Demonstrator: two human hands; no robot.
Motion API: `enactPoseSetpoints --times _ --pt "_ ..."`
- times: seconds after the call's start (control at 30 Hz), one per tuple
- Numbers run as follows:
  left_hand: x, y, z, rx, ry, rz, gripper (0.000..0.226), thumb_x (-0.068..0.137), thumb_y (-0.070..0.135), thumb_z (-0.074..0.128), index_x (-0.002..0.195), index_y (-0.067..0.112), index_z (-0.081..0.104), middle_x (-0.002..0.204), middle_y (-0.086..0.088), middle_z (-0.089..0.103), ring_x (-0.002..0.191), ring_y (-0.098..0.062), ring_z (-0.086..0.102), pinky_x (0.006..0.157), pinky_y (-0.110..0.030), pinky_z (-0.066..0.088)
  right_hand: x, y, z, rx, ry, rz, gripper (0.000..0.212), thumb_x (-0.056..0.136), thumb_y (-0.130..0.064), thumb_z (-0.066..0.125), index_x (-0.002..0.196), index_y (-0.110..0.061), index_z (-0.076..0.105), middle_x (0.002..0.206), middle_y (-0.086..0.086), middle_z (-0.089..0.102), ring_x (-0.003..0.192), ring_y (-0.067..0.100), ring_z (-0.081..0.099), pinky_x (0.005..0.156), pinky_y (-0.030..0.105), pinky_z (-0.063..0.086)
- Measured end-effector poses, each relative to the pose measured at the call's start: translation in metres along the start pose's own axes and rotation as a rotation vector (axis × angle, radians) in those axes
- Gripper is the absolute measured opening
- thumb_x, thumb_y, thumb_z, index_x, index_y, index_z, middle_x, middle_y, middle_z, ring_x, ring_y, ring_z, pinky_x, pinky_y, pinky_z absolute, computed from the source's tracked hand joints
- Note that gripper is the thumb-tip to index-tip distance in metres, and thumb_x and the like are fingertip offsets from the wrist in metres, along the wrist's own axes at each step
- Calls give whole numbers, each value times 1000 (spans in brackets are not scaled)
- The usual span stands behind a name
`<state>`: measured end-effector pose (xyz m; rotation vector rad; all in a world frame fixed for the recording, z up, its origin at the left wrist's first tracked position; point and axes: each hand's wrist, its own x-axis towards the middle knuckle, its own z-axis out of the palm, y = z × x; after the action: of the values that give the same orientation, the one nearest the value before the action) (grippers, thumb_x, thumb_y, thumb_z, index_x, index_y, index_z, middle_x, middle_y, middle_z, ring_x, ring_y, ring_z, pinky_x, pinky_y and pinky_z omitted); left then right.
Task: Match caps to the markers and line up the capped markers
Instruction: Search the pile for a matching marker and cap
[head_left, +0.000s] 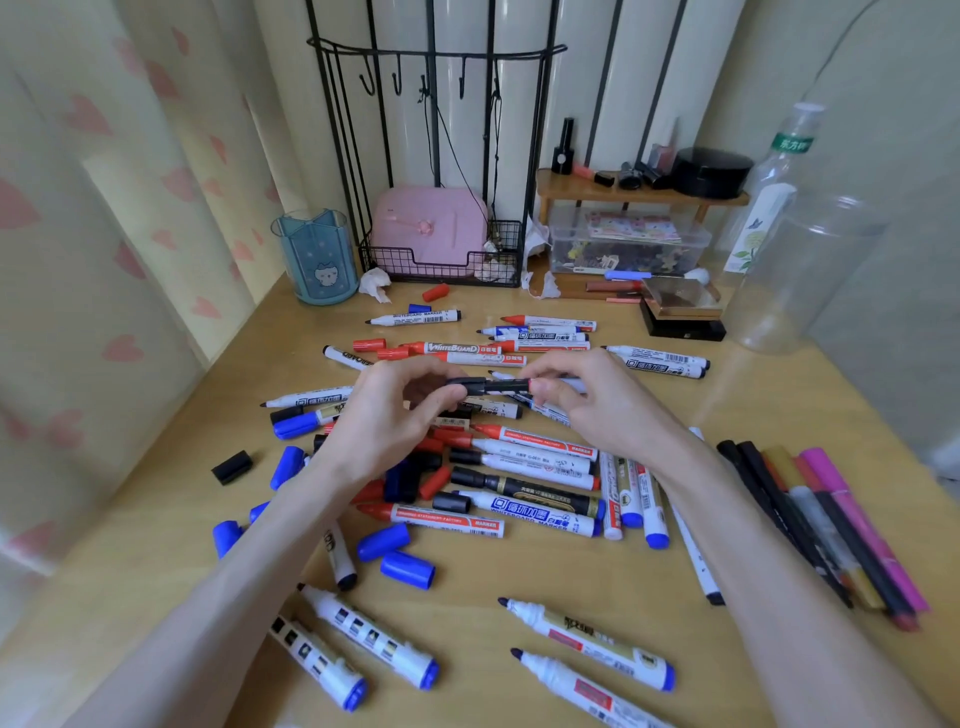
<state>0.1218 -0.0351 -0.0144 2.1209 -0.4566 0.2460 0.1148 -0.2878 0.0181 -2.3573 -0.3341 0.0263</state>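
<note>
**Black cap going on in mid-air, and what we'd watch for**

Both hands are up over the middle of the worktop (519, 582). Our left hand (395, 415) pinches a black cap (465, 385), and our right hand (592, 400) is curled round a marker (506, 385) by its white barrel. Cap and marker sit end to end and look like they're just meeting. We can't tell if the cap is seated yet.

The big pile (524, 467) lies right underneath, a mix of red, blue and black markers with most tips bare. Loose blue caps (408, 570) sit toward the near-left part of the worktop, and a few uncapped markers (587, 642) lie along the near edge. Thin coloured pens (831, 519) lie side by side near the right edge.

Stuff that could bite us:

- **Wrong colour.** The dark end of the marker suggests black ink, but fingers cover part of it, so we'd check before pushing.
- **Half-seated cap.** If it goes on crooked or doesn't click, it'll probably pop off once the marker is laid down.
- **Forearms.** Both arms hang low over the near edge. One sloppy move could sweep those round barrels off the worktop, or into the pile.
- **Ink.** With this many bare tips, a dropped marker could smear the wood or our fingers.
</note>
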Motion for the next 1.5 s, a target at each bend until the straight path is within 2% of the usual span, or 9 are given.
enactPoseSetpoints --times 0.13,0.2,0.27,0.37,0.67,0.9,1.2,1.37,1.5 --pt "3 -3 -6 91 -5 28 12 98 25 72 109 24 75 96 14 75 93 -7 70 84 -28 57 -1 2 -5 -72 -9 33 24 106 -31 56 125 -40 68 141 -12 62 126 13 57 104 41 48" --pt "5 -9 -11 122 23 18 12 99 25 71 110 25 74 99 15 75 98 -4 69 85 -29 57 -2 5 -11 -79 24 64 23 107 -29 55 124 -40 67 138 -11 61 104 10 61 87 36 50" --pt "6 -15 -15 165 26 11 14 99 25 70 112 28 73 104 16 75 102 -4 69 86 -34 58 -3 8 -15 -86 43 74 24 107 -28 55 126 -37 66 138 -10 61 107 10 61 79 31 46" --pt "6 -21 -15 246 14 21 15 98 24 71 111 31 71 107 19 74 99 -9 70 89 -39 57 -2 10 -16 -67 54 77 25 107 -28 55 127 -37 65 139 -9 60 126 14 56 85 31 42" --pt "7 -32 -12 374 -15 73 17 94 21 76 106 31 70 114 17 69 115 -13 58 89 -31 43 -2 11 -15 -57 54 96 25 106 -27 57 127 -36 66 137 -7 61 127 17 56 89 34 42" --pt "7 -33 -17 361 -39 52 11 95 25 75 102 32 72 110 16 71 112 -15 63 89 -42 51 -1 15 -11 -72 9 108 23 105 -29 58 123 -42 64 146 -5 57 140 18 46 101 42 46" --pt "3 -11 -20 275 -164 97 6 96 35 72 91 31 74 93 19 70 92 0 63 75 -15 43 -3 15 -14 -66 3 108 21 105 -29 58 121 -42 65 150 -5 55 139 19 48 97 40 47" --pt "-9 -9 -21 274 -271 113 3 96 36 73 93 37 73 96 20 70 93 -4 65 81 -28 51 -15 11 -15 -43 21 96 21 105 -27 59 119 -42 65 147 -6 56 141 18 46 104 43 45" --pt "-20 -9 -23 304 -293 130 7 91 35 79 91 40 73 95 20 70 96 -6 64 82 -29 52 -29 6 -10 -42 64 58 22 105 -25 59 122 -37 65 139 -11 60 133 12 50 96 33 42"
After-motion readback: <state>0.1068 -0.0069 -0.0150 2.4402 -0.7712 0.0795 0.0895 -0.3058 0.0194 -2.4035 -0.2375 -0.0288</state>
